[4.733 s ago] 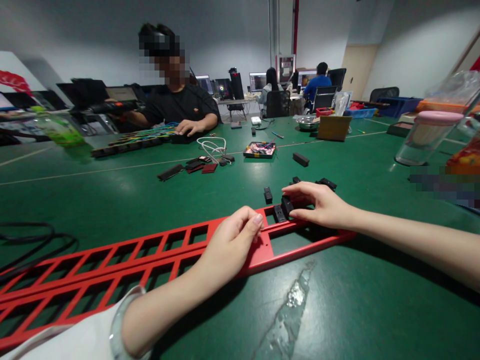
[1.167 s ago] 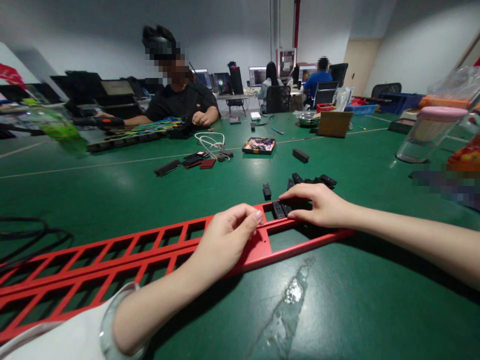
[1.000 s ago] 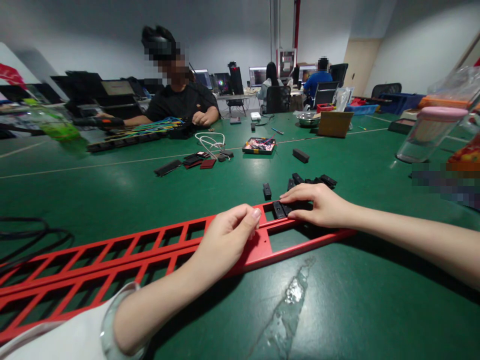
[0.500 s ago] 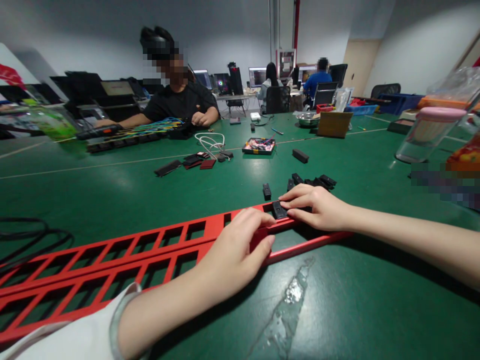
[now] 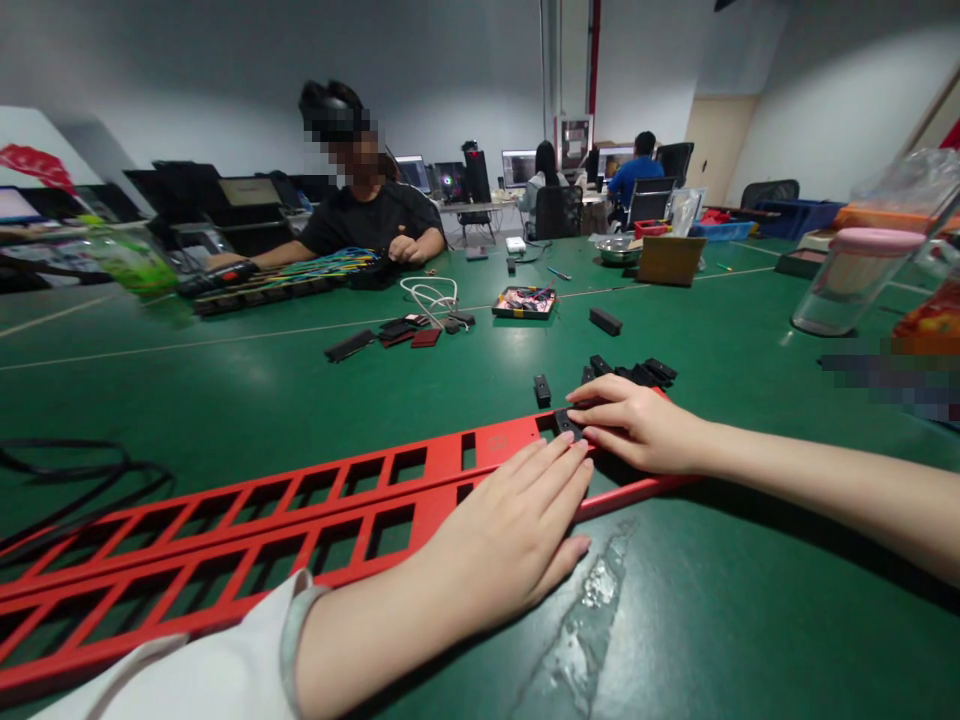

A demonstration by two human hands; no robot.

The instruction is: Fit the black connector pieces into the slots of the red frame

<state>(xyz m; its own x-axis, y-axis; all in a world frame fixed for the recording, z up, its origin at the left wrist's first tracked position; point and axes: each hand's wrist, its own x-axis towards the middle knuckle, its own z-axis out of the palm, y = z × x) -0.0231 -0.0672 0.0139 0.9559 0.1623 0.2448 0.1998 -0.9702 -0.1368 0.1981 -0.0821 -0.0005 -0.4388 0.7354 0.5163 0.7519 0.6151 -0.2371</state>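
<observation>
Two long red slotted frames (image 5: 441, 452) lie side by side across the green table. In the slot near the right end of the far frame sits a small black block (image 5: 567, 426), tilted. My right hand (image 5: 634, 422) has its bent fingers and thumb against the right side of this block, which they partly hide. Stretched out over the nearer frame, my left hand (image 5: 517, 520) has its fingers extended together and thumb apart, fingertips by the block's near edge. Beyond the frames stands one loose black block (image 5: 542, 390), and a cluster of black blocks (image 5: 651, 374) lies behind my right hand.
Farther off are another black block (image 5: 605, 321), a small tray of parts (image 5: 524, 303), a white cable (image 5: 431, 300) and dark flat pieces (image 5: 397, 328). A pink-lidded cup (image 5: 847, 285) stands right. Black cables (image 5: 75, 470) lie left. A person (image 5: 360, 215) sits opposite, handling wires.
My left hand has gone from curled fingers beside the slot to stretched fingers reaching the block. The block now sits tilted. My right hand stays at it; the view has shifted slightly.
</observation>
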